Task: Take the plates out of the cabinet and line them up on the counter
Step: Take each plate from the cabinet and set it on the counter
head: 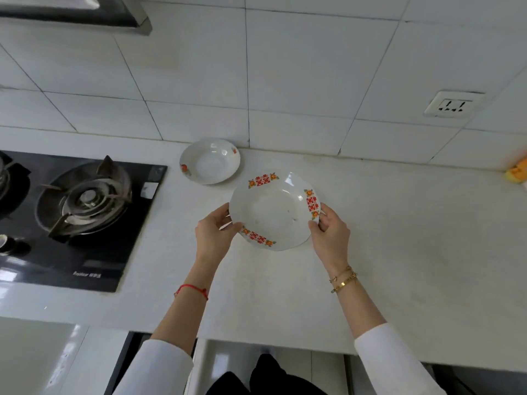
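- White sleeves cover both forearms nearest the camera; a red string bracelet (190, 289) circles the left wrist and gold bracelets (343, 279) circle the right wrist.
- Left hand (212, 233) grasps the near-left rim of a white plate (272, 213), thumb on top of the rim and fingers (225, 212) curled under it.
- Right hand (330, 233) grasps the same plate at its right rim, thumb lying over the edge beside a red motif, the other fingers hidden beneath.
- Between the two hands the plate faces up, slightly tilted, with a scalloped edge and three red double-character motifs flanked by orange flowers; whether its underside touches the tabletop (399, 252) cannot be told.
- Just beyond the left hand, past the held plate's far-left rim, a second plate (210, 161) rests flat on the pale tabletop, white with small orange-red flower marks, close to the wall; the two plates are near each other but apart.
- Left of the left hand, a black glass gas hob (82, 220) is set into the tabletop, with a round burner (85, 196) and its metal pan supports.
- Far to the right of the right hand, an orange and yellow object (517, 172) shows at the frame edge, too cut off to identify.
- Beyond both hands rises a white tiled wall (256, 81), with a white power socket (453, 104) up and to the right of the right hand.
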A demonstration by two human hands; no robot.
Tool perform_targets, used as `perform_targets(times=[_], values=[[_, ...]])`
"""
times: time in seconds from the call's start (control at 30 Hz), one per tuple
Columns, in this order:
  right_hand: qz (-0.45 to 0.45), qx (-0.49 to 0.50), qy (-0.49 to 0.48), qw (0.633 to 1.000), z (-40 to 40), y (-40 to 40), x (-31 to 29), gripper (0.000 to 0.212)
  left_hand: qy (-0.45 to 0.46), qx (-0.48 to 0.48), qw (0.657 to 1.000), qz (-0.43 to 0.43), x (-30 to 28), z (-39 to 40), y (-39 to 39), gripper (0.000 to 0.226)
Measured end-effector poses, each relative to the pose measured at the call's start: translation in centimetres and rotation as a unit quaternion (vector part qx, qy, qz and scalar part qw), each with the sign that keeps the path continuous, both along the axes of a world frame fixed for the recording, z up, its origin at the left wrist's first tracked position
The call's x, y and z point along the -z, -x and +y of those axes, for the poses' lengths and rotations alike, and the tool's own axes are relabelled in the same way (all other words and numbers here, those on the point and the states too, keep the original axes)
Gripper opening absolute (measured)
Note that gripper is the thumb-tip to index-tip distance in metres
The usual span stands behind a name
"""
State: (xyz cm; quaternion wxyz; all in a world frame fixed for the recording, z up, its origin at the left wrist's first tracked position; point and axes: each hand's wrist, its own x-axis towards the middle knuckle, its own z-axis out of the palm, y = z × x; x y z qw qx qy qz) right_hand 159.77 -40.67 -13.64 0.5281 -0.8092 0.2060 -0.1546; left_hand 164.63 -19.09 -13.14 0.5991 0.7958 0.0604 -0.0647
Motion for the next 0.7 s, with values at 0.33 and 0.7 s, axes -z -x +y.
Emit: perform_targets(times=[0.33, 0.7], values=[[0.030, -0.019, 0.000, 0.999, -5.1, -12.3, 3.1, 0.039, -0.008, -0.026, 0.999, 0.036, 3.0, -5.0, -11.1, 0.052], [0.086, -0.011, -0.027, 0.996, -7.8, -19.7, 9.0, 0.039, -0.010, -0.022, 0.997, 0.068, 7.5, -7.9, -18.1, 0.052]])
